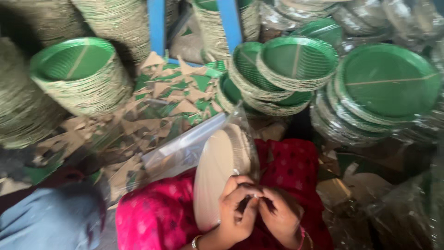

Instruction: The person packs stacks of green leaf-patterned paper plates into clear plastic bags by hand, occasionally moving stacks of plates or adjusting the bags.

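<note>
Left hand (237,210) and right hand (277,214) meet fingertip to fingertip at 6 o'clock, both pinched narrow on the mouth of a clear plastic bag (194,143); exact pinch point is blurred. Bag holds a plate stack (217,173), pale undersides showing, stood on edge against the lap (157,217) at 7 o'clock. Judgement: light, stiff paper plates, rims crush easily; film is slippery, so grip gathered film, support stack from below. Outward: green plate stacks (296,62) at 12–2 o'clock, another pile (81,74) at 10, cut scraps (171,99) on the floor between.
</note>
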